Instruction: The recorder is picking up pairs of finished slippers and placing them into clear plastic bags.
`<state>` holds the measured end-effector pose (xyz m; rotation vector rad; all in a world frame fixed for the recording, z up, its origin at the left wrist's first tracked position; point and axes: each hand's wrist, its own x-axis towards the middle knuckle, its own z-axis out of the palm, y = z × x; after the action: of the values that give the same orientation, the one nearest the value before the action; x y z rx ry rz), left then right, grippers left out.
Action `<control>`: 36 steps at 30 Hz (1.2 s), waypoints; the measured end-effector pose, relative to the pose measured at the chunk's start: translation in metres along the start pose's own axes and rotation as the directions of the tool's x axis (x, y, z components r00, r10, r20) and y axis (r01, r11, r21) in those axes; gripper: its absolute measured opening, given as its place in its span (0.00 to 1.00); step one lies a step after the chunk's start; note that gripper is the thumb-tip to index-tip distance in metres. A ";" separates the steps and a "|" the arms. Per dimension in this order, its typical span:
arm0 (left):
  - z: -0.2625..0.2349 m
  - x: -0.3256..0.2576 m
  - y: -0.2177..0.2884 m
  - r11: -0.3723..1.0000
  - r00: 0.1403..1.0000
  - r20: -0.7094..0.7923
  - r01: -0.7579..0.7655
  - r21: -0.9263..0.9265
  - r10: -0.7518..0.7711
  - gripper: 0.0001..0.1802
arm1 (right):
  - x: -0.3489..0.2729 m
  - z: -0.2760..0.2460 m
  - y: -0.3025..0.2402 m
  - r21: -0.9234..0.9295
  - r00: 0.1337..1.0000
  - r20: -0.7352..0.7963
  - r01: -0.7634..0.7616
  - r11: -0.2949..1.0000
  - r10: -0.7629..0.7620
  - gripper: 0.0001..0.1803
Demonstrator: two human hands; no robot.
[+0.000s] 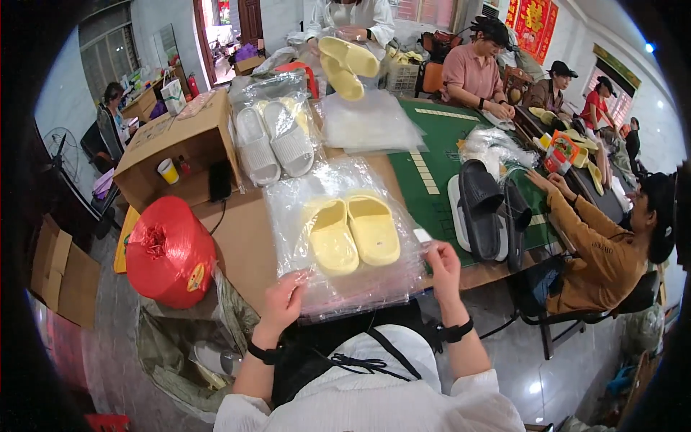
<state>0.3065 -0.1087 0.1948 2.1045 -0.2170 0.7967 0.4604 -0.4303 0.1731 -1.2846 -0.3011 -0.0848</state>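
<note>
Two hands (283,299) clamped on a clear bag (288,234), red roll (170,252) at left, dark slippers (481,212) at right

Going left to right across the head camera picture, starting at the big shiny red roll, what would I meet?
Big shiny red round roll → wearer's bare left hand → pale yellow open-toed slippers → wearer's bare right hand → black open-toed slippers → person in a brown long-sleeved jacket.
</note>
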 end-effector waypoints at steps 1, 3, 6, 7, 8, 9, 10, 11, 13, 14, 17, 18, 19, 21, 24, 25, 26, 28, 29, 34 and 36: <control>0.004 -0.008 -0.005 1.000 1.000 -0.001 -0.003 0.000 0.003 0.12 | -0.009 0.002 0.010 0.015 0.993 -0.069 -0.093 0.996 0.093 0.07; 0.010 -0.018 -0.010 0.954 0.948 0.123 0.282 0.106 -0.294 0.12 | -0.021 -0.003 0.027 0.016 0.956 -0.129 -0.264 0.964 0.264 0.06; 0.019 -0.027 -0.018 0.902 0.917 0.037 0.397 -0.168 -0.397 0.08 | -0.027 0.013 0.011 0.074 0.944 -0.131 -0.294 0.953 0.302 0.05; 0.022 -0.023 -0.018 0.804 0.863 0.028 0.481 -0.350 -0.505 0.08 | -0.025 0.017 0.006 0.067 0.949 -0.128 -0.282 0.957 0.288 0.05; 0.024 -0.015 -0.013 0.701 0.824 0.028 0.499 -0.509 -0.566 0.10 | -0.025 0.022 0.005 0.052 0.967 -0.123 -0.219 0.974 0.224 0.06; 0.025 -0.015 -0.016 0.701 0.824 0.030 0.500 -0.509 -0.566 0.10 | -0.026 0.022 0.007 0.052 0.967 -0.124 -0.219 0.974 0.224 0.06; 0.026 -0.012 -0.019 0.647 0.792 0.007 0.504 -0.572 -0.610 0.11 | -0.025 0.024 0.008 0.084 0.972 -0.098 -0.205 0.975 0.213 0.07; 0.026 -0.010 -0.021 0.590 0.757 -0.011 0.500 -0.633 -0.653 0.12 | -0.023 0.026 0.008 0.116 0.977 -0.071 -0.192 0.974 0.201 0.09; 0.032 -0.005 -0.014 0.514 0.740 -0.011 0.456 -0.727 -0.672 0.12 | -0.023 0.038 -0.004 0.116 0.960 -0.070 -0.260 0.958 0.269 0.09; 0.035 -0.002 -0.006 0.427 0.723 -0.002 0.406 -0.808 -0.691 0.12 | -0.025 0.051 -0.018 0.244 0.937 -0.043 -0.327 0.913 0.347 0.10; 0.039 0.003 0.015 0.358 0.738 0.019 0.349 -0.866 -0.675 0.08 | -0.028 0.051 -0.013 0.386 0.895 0.035 -0.423 0.820 0.445 0.17; 0.037 0.004 0.021 0.357 0.737 0.018 0.349 -0.866 -0.675 0.08 | -0.031 0.047 -0.008 0.314 0.888 0.044 -0.447 0.837 0.458 0.21; 0.034 0.005 0.027 0.225 0.711 0.135 0.388 -0.894 -0.691 0.08 | -0.031 0.050 -0.010 0.239 0.880 0.057 -0.470 0.849 0.471 0.25; 0.029 0.006 0.029 0.089 0.680 0.246 0.418 -0.904 -0.691 0.11 | -0.037 0.049 -0.001 0.226 0.882 0.061 -0.467 0.855 0.466 0.29; 0.022 0.003 0.026 0.025 0.610 0.359 0.529 -0.848 -0.707 0.19 | -0.052 0.063 -0.003 0.200 0.924 0.064 -0.381 0.902 0.376 0.34; 0.020 0.000 0.025 0.142 0.644 0.395 0.618 -0.773 -0.655 0.21 | -0.058 0.070 -0.004 0.192 0.956 0.069 -0.294 0.936 0.286 0.35; 0.018 -0.002 0.026 0.262 0.663 0.429 0.683 -0.682 -0.613 0.23 | -0.061 0.071 0.001 0.156 0.972 0.083 -0.231 0.961 0.220 0.36; 0.018 0.000 0.035 0.279 0.670 0.417 0.679 -0.679 -0.615 0.24 | -0.066 0.069 -0.003 0.055 0.978 0.062 -0.203 0.978 0.200 0.35; 0.018 -0.001 0.041 0.303 0.676 0.429 0.687 -0.660 -0.599 0.25 | -0.067 0.071 -0.008 -0.036 0.988 0.017 -0.156 0.987 0.157 0.34; 0.055 -0.014 0.040 0.199 0.748 0.383 0.557 -0.806 -0.541 0.29 | -0.074 0.078 0.003 -0.288 0.969 0.076 0.249 0.925 -0.237 0.38; 0.046 -0.016 0.060 0.239 0.770 0.301 0.500 -0.832 -0.563 0.30 | -0.083 0.085 0.009 -0.301 0.975 0.137 0.207 0.931 -0.173 0.42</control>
<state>0.2902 -0.1832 0.2045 0.9624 0.1348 0.1826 0.3679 -0.3558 0.1634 -1.5769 -0.5217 -0.2371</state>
